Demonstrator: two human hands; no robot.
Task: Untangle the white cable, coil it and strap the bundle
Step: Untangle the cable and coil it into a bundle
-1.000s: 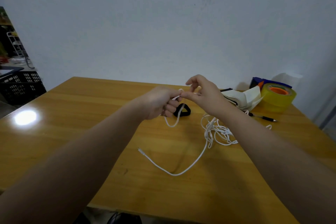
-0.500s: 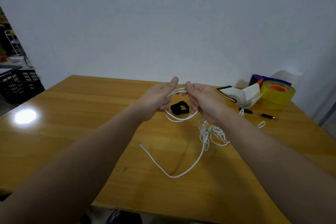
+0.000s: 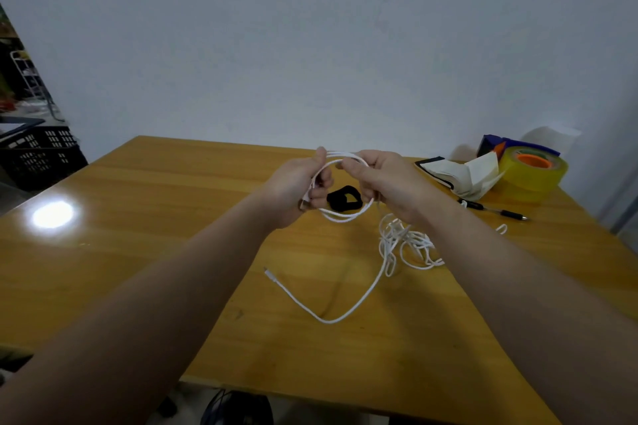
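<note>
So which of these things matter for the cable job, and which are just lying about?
For the job: white cable, held by left hand and right hand; black strap.
Lying about: tape roll, pen, notebook, black crate.

The left half of the table (image 3: 138, 252) is bare wood, open to reach from the near and left edges. Right of centre the white cable (image 3: 397, 238) lies in a loose tangle, one strand looping toward the near edge. A black strap (image 3: 345, 198) lies just beyond it. A tape roll (image 3: 531, 172), an open notebook (image 3: 462, 176) and a pen (image 3: 493, 210) crowd the far right corner
</note>
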